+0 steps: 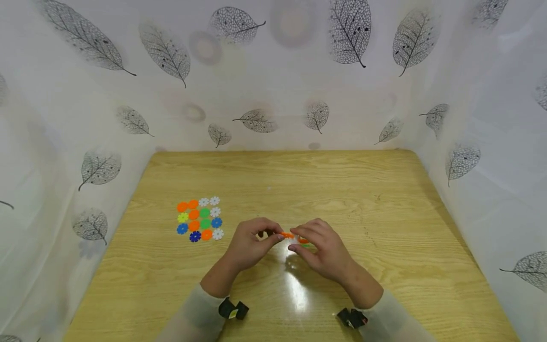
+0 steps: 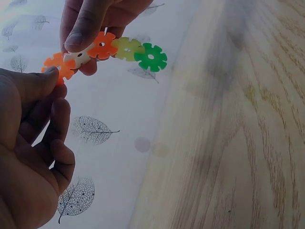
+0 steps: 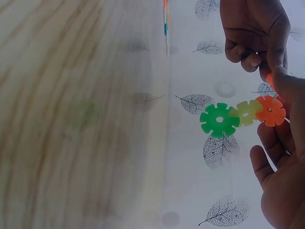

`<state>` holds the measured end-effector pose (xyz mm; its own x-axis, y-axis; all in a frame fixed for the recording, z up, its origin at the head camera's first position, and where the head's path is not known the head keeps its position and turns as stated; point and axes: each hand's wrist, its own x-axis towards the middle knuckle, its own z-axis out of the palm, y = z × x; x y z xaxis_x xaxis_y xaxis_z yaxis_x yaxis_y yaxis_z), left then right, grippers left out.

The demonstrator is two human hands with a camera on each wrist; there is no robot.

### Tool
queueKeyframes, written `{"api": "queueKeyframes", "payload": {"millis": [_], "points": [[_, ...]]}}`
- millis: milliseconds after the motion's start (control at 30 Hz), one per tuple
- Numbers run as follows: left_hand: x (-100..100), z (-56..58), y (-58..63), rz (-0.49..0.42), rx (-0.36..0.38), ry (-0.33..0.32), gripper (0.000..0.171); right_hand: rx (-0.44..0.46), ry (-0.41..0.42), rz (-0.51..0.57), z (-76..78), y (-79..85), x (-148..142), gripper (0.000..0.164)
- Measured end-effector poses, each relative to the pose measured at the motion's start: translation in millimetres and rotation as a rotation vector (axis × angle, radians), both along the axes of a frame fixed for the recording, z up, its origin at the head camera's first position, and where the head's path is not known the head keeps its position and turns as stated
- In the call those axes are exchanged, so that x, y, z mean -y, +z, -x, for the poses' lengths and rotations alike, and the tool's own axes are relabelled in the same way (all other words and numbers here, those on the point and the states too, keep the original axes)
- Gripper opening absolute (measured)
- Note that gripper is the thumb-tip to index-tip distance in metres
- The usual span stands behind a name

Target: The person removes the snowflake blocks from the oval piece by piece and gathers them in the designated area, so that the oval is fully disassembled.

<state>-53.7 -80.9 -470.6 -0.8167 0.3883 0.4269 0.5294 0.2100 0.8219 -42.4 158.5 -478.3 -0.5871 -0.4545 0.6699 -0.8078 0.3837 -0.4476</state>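
Note:
Both hands hold a short chain of notched plastic snowflake discs above the table. My left hand (image 1: 252, 242) pinches the orange end disc (image 2: 59, 67) between thumb and finger. Beside it, a white disc (image 2: 80, 57) sits between the thumb and fingers of my right hand (image 1: 322, 249). From there the chain runs on through a second orange disc (image 3: 270, 111) and a yellow disc (image 3: 245, 113) to a green disc (image 3: 219, 119) at the free end. In the head view the right fingers partly cover the chain.
Loose discs lie in rows at the left of the wooden table (image 1: 342, 190), among them a yellow disc (image 1: 183, 217), a dark blue disc (image 1: 195, 236) and a white disc (image 1: 218, 233). A leaf-patterned white cloth (image 1: 273, 85) stands round the back and sides.

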Motion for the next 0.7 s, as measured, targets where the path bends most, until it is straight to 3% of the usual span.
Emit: {"api": "queueKeyframes", "payload": {"millis": [267, 600, 700], "points": [[-3, 0.9, -0.7, -0.002, -0.074, 0.051, 0.011, -0.001, -0.021, -0.035, 3.6, -0.4, 0, 0.038], [-2, 1.1, -3.3, -0.002, -0.08, 0.083, 0.014, 0.029, 0.01, -0.054, 8.4, -0.6, 0, 0.037], [7, 3.6, 0.7, -0.021, -0.096, 0.135, 0.011, 0.032, -0.006, -0.079, 10.7, -1.2, -6, 0.037]]}}
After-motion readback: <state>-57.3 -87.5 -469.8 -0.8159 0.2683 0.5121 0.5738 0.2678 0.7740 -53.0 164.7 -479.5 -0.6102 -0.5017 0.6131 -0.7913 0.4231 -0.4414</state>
